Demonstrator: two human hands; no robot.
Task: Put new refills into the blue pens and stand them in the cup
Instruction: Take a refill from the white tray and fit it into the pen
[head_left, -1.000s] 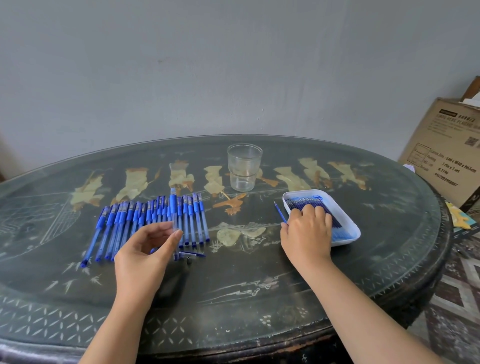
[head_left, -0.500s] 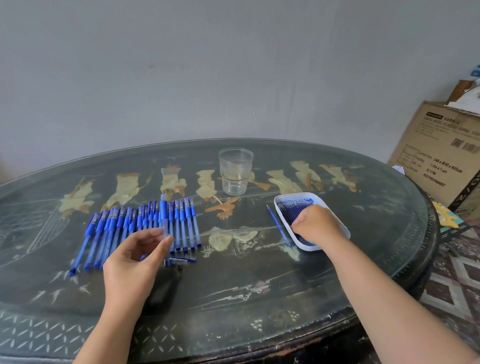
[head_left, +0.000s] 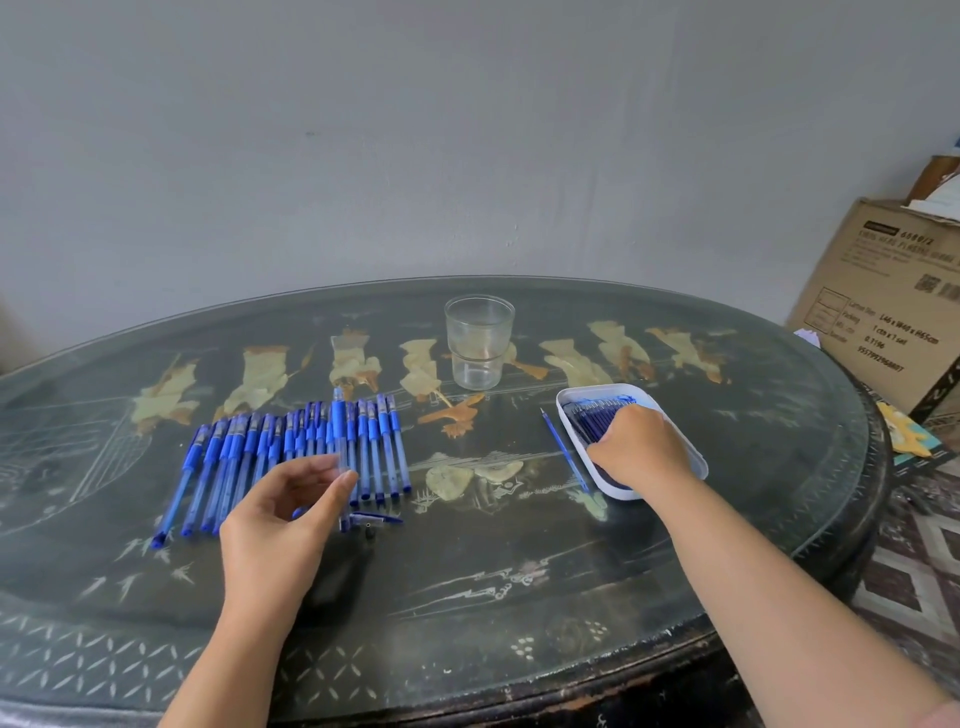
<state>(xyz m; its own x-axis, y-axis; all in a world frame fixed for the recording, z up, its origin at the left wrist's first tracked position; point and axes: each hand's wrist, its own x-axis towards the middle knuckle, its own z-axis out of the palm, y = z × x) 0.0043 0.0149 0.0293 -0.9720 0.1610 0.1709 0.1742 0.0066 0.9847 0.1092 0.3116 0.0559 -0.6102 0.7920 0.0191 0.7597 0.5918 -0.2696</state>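
Surface (head_left: 519, 582): dark oval top with pale inlaid figures, set before a grey wall. Blue pens (head_left: 249, 462): a close row of many, lying side by side on the left half of the surface, caps toward the wall, the row slanting more at its left end. Single pen (head_left: 340, 441): blue upper part and clear barrel, standing out over the row's right portion, its near end pinched by the left hand (head_left: 280, 514), whose thumb and fingers are clamped on the barrel, palm turned up. Loose pen parts (head_left: 371, 519): small blue and dark pieces on the surface just beside that hand's thumb. Cup (head_left: 478, 343): clear plastic, upright, holding no pens, beyond the row and between the two hands. Tray (head_left: 569, 415): white, shallow, on the right half of the surface, holding a heap of blue refills (head_left: 597, 421). Loose refill (head_left: 563, 452): one, lying on the surface just beside the tray's left rim. Right hand (head_left: 641, 452): palm down inside the tray, fingers curled onto the refills; whether they grip one cannot be told. Cardboard box (head_left: 883, 312): printed, standing off the surface at the far right.
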